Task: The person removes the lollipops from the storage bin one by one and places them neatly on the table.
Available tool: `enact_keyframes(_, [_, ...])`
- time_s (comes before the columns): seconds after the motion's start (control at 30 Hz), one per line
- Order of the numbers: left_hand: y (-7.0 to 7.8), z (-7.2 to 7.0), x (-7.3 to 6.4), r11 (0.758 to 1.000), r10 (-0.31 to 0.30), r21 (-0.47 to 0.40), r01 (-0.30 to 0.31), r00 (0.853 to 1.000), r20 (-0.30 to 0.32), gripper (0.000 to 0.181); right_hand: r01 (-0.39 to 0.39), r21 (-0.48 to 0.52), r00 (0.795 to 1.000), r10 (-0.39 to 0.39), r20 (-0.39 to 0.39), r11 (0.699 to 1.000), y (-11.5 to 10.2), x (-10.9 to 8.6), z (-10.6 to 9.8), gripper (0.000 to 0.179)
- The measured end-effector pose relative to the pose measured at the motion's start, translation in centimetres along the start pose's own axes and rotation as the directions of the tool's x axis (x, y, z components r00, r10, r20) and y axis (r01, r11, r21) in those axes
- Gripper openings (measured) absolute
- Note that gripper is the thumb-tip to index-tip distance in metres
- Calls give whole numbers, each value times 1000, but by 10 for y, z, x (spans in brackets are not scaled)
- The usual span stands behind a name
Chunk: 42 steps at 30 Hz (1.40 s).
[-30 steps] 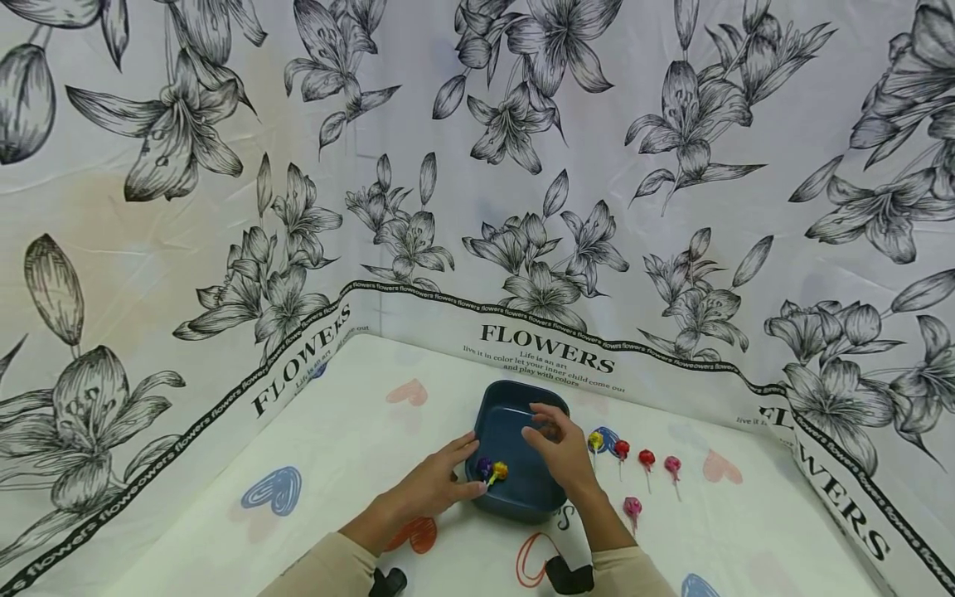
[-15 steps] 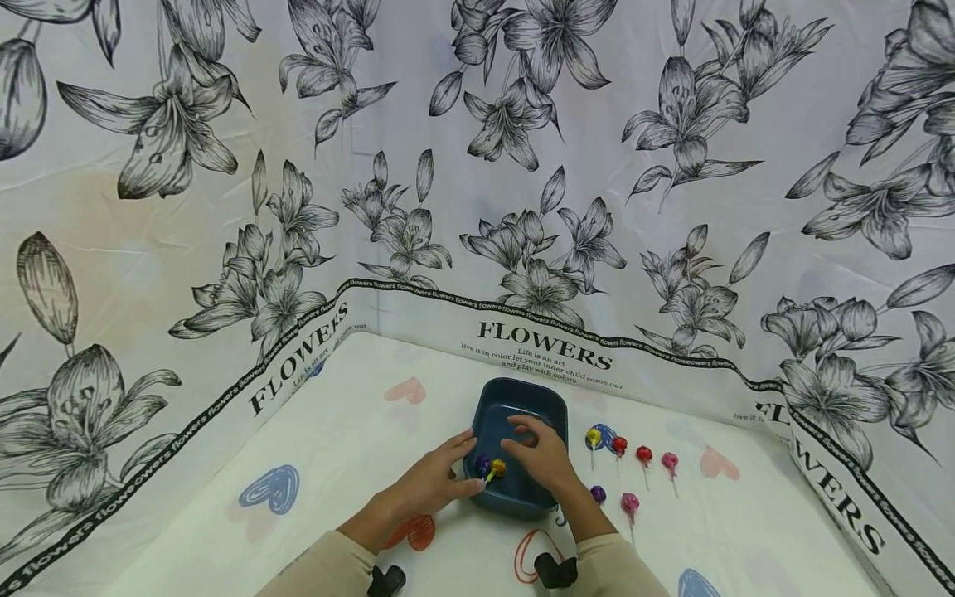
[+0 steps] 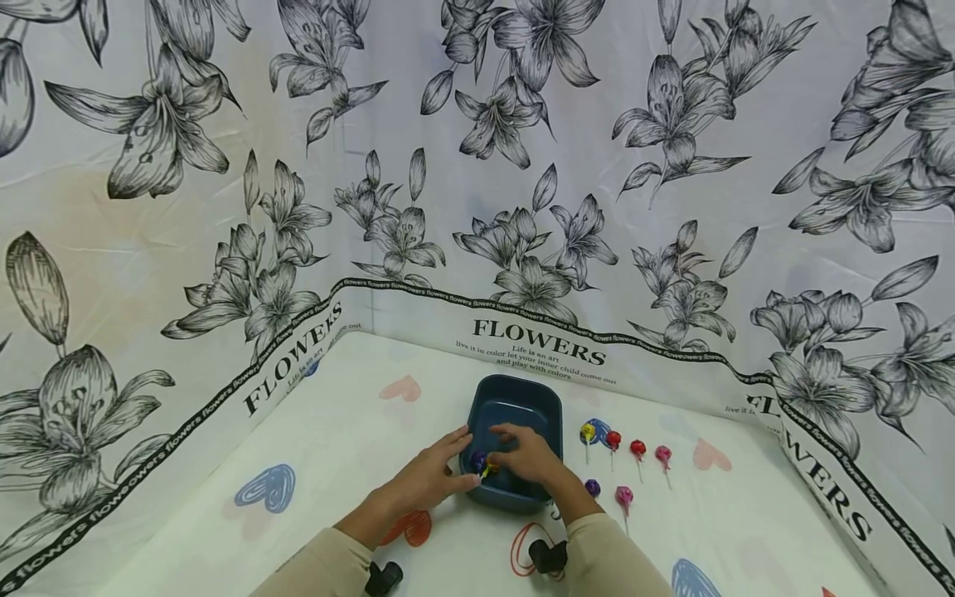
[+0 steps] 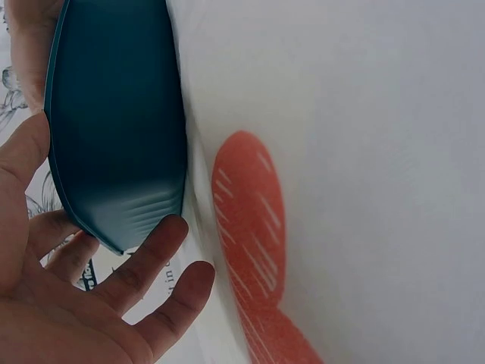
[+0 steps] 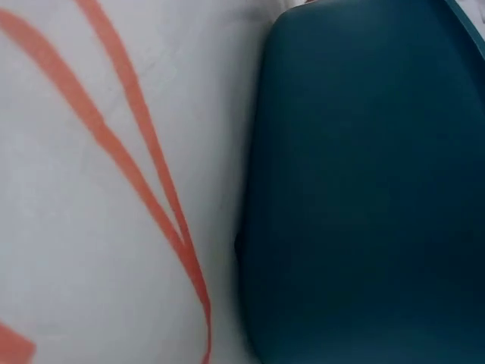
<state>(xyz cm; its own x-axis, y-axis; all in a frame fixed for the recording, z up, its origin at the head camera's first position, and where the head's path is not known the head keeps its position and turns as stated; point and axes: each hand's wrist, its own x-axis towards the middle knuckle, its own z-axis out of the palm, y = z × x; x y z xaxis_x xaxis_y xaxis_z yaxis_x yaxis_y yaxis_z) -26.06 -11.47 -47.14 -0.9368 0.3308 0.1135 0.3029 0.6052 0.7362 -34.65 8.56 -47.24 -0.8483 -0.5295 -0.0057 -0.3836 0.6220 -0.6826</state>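
Note:
A dark blue rectangular tub (image 3: 515, 500) stands on the table. Inside its near left corner lie a purple lollipop (image 3: 478, 458) and a yellow-orange lollipop (image 3: 489, 470), partly covered by fingers. My left hand (image 3: 425, 477) rests against the tub's left side. In the left wrist view, its thumb touches the rim and its spread fingers (image 4: 155, 254) reach along the outer wall. My right hand (image 3: 528, 458) is over the tub, thumb and forefinger apart, fingertips right by the yellow-orange lollipop. Only the tub's wall (image 5: 364, 189) and the cloth show in the right wrist view.
Right of the tub lie a yellow lollipop (image 3: 588, 433), two red lollipops (image 3: 637, 448), a pink lollipop (image 3: 663, 454), a purple lollipop (image 3: 593, 487) and another pink lollipop (image 3: 624, 496). A flower-printed curtain (image 3: 522, 249) closes off the back and sides.
My right hand has moved left across the tub toward the two lollipops inside, uncovering the purple lollipop on the table. My left hand has stayed at the tub's side.

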Motion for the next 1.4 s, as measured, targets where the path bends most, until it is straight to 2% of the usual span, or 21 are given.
enact_keyframes(0.23, [0,0,0,1000,2,-28,-2,1000,0,69,82,-40,994,-79,69,996,-1,4,7,36])
enact_keyframes(0.37, [0,0,0,999,-7,-52,8,1000,7,71,113,-62,991,-108,82,992,-4,5,9,29])
enact_keyframes(0.53, [0,-1,2,1000,-15,-20,15,1000,-9,71,137,-75,989,-131,73,988,-6,5,8,27])
enact_keyframes(0.77, [0,-1,2,999,-26,-22,26,1000,-7,70,83,-66,995,-78,66,994,-7,4,7,29])
enact_keyframes(0.9, [1,0,1,999,-42,-29,42,999,2,72,40,-97,998,-34,56,995,-8,2,7,28])
enact_keyframes(1.03, [1,1,1,999,-41,-17,41,999,-2,73,44,-126,999,-40,37,991,-8,0,6,23])
enact_keyframes(1.2, [1,1,1,999,-42,-7,41,999,-5,70,49,-44,999,-49,-2,998,-6,0,3,20])
enact_keyframes(1.3, [2,0,1,999,-44,-11,43,999,-4,70,-10,95,1000,13,-28,995,-5,0,1,23])
enact_keyframes(1.4, [2,0,1,999,-41,-11,41,999,-6,70,-57,235,995,75,-69,970,-6,0,-2,26])
